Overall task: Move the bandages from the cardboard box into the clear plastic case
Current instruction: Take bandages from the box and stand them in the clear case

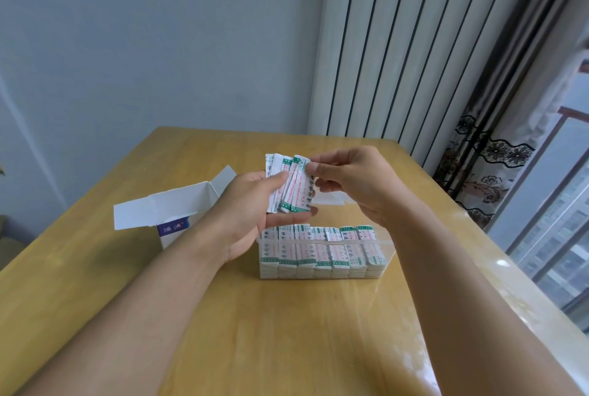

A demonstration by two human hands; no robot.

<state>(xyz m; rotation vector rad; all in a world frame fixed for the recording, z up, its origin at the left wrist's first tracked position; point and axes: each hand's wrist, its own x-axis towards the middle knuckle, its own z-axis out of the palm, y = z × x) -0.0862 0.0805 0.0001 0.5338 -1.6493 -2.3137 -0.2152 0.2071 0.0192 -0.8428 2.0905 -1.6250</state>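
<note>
— Between the two hands, what's held?
— A fanned bundle of bandages (291, 185): the left hand (255, 214) grips its lower part, the right hand (353, 182) pinches the top corner.
— Below them?
— The clear plastic case (322, 252) on the desk (287, 332), packed with upright bandage rows (318, 233). Left of the left hand stands the open cardboard box (173, 214).
</note>
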